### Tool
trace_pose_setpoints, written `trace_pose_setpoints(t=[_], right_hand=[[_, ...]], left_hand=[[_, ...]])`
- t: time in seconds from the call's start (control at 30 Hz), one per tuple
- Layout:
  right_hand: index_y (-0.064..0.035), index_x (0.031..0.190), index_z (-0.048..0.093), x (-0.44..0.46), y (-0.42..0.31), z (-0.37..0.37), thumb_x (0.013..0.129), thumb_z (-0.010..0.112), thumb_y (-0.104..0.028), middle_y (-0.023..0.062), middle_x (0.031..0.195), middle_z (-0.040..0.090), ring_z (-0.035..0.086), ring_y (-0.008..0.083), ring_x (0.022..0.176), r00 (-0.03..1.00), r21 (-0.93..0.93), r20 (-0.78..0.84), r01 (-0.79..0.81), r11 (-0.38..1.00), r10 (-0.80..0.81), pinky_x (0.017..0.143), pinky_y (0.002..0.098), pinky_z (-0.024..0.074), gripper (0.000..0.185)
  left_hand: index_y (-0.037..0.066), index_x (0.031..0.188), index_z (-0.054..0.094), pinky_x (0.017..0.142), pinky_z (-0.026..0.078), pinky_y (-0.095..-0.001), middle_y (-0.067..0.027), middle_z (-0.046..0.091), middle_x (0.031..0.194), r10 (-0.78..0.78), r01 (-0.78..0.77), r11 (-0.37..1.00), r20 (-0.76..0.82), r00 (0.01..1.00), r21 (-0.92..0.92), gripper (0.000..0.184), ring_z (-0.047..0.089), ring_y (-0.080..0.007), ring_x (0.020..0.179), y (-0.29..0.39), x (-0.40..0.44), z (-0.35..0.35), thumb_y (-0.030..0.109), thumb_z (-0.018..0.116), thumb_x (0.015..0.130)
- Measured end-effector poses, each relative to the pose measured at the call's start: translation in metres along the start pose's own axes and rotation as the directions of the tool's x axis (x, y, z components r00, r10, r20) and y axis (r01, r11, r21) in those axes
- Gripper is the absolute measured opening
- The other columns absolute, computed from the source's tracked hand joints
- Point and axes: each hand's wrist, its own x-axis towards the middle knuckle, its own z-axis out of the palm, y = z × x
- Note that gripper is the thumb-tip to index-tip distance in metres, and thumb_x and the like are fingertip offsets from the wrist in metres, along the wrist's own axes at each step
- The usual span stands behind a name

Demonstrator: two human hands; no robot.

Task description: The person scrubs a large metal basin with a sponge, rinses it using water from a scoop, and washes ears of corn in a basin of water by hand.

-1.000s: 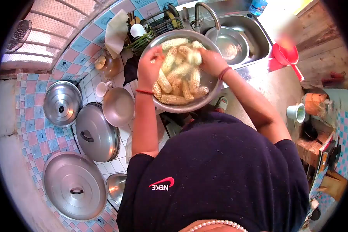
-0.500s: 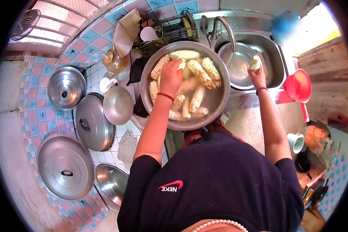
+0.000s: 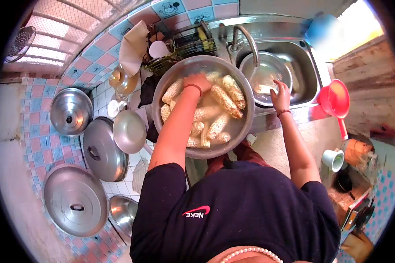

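A large metal basin holds cloudy water and several corn cobs. My left hand reaches into its far side, among the cobs; its fingers are down in the water and hidden. Over the near rim of a round metal bowl in the sink, my right hand has its fingers spread and holds nothing. A pale corn cob lies inside that bowl, just left of my right fingertips.
A curved faucet arches over the steel sink. At the right is a red dipper. Pot lids, a saucepan and a dish rack crowd the left and back.
My right hand has let go of the corn cob, which now lies in the sink bowl. My left hand has gone deeper into the basin water. The whole view has shifted slightly.
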Motion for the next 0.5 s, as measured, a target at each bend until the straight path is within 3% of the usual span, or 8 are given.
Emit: trace_pose_setpoints(t=[0.03, 0.13, 0.23, 0.27, 0.33, 0.4, 0.47, 0.5], right_hand=[[-0.0147, 0.114, 0.060, -0.005, -0.020, -0.016, 0.075, 0.071, -0.008, 0.0105, 0.116, 0.060, 0.053, 0.0316, 0.111, 0.997, 0.057, -0.063, 0.038, 0.998, -0.035, 0.095, 0.0422, 0.0431, 0.041], [-0.0107, 0.107, 0.064, -0.016, -0.091, -0.059, 0.076, 0.067, -0.003, 0.0103, 0.108, 0.063, 0.054, 0.0312, 0.109, 0.965, 0.147, -0.181, 0.216, 0.965, -0.189, 0.095, 0.0415, 0.0427, 0.031], [-0.0077, 0.097, 0.067, -0.027, -0.160, -0.078, 0.081, 0.062, -0.002, 0.0104, 0.097, 0.066, 0.061, 0.0270, 0.096, 0.953, 0.367, -0.164, 0.300, 0.880, -0.256, 0.086, 0.0359, 0.0478, 0.018], [-0.0070, 0.098, 0.067, -0.030, -0.180, -0.075, 0.083, 0.062, -0.003, 0.0094, 0.096, 0.066, 0.062, 0.0226, 0.094, 0.977, 0.497, -0.061, 0.208, 0.843, -0.205, 0.084, 0.0335, 0.0483, 0.016], [-0.0044, 0.104, 0.066, -0.023, -0.196, -0.043, 0.089, 0.061, -0.009, 0.0055, 0.099, 0.068, 0.061, 0.0124, 0.092, 0.974, 0.712, 0.189, -0.051, 0.701, -0.121, 0.081, 0.0280, 0.0489, 0.016], [-0.0032, 0.113, 0.062, -0.006, -0.220, -0.008, 0.093, 0.058, -0.011, 0.0033, 0.102, 0.067, 0.061, 0.0115, 0.091, 0.977, 0.880, 0.164, -0.083, 0.467, -0.135, 0.080, 0.0262, 0.0495, 0.022], [-0.0024, 0.124, 0.053, 0.001, -0.268, -0.014, 0.097, 0.055, -0.017, 0.0053, 0.104, 0.066, 0.062, 0.0147, 0.094, 0.938, 0.911, 0.339, -0.309, 0.274, -0.070, 0.087, 0.0273, 0.0488, 0.031], [-0.0028, 0.125, 0.052, 0.002, -0.281, -0.005, 0.097, 0.055, -0.019, 0.0057, 0.105, 0.066, 0.062, 0.0148, 0.095, 0.919, 0.916, 0.373, -0.342, 0.208, -0.131, 0.088, 0.0282, 0.0488, 0.033]], left_hand=[[0.008, 0.130, 0.053, 0.104, 0.038, -0.0467, -0.0205, 0.052, 0.134, -0.006, 0.006, 1.000, -0.001, 1.000, -0.027, 0.063, 0.051, -0.0339, 0.122, -0.001, 0.005, 0.003, 0.045, 0.062, 0.079], [0.006, 0.126, 0.057, 0.097, 0.044, -0.0401, -0.0190, 0.060, 0.125, 0.224, -0.218, 0.970, 0.046, 0.973, -0.105, 0.062, 0.060, -0.0291, 0.110, -0.027, 0.027, 0.008, 0.040, 0.072, 0.076], [0.003, 0.119, 0.061, 0.087, 0.048, -0.0330, -0.0127, 0.066, 0.110, 0.341, -0.329, 0.636, -0.129, 0.931, -0.698, 0.062, 0.063, -0.0225, 0.098, -0.056, 0.011, 0.003, 0.040, 0.080, 0.072], [0.001, 0.115, 0.062, 0.081, 0.048, -0.0288, -0.0077, 0.066, 0.102, 0.347, -0.301, 0.492, -0.133, 0.928, -0.817, 0.054, 0.060, -0.0140, 0.091, -0.061, -0.004, -0.005, 0.034, 0.079, 0.076], [0.003, 0.120, 0.058, 0.075, 0.049, -0.0287, -0.0058, 0.064, 0.099, 0.435, -0.323, 0.173, -0.222, 0.873, -0.930, 0.045, 0.059, -0.0124, 0.086, -0.065, -0.036, -0.018, 0.028, 0.072, 0.085], [0.005, 0.121, 0.056, 0.072, 0.050, -0.0304, -0.0050, 0.064, 0.099, 0.491, -0.239, -0.065, -0.240, 0.838, -0.969, 0.037, 0.060, -0.0134, 0.086, -0.065, -0.059, -0.025, 0.027, 0.063, 0.091], [0.008, 0.120, 0.055, 0.071, 0.051, -0.0314, -0.0036, 0.064, 0.098, 0.573, -0.059, -0.295, -0.225, 0.788, -0.954, 0.029, 0.062, -0.0148, 0.084, -0.065, -0.081, -0.023, 0.027, 0.052, 0.098], [0.010, 0.119, 0.055, 0.068, 0.051, -0.0309, -0.0034, 0.064, 0.097, 0.557, 0.045, -0.374, -0.185, 0.810, -0.926, 0.030, 0.062, -0.0157, 0.082, -0.058, -0.094, -0.022, 0.031, 0.050, 0.098]])
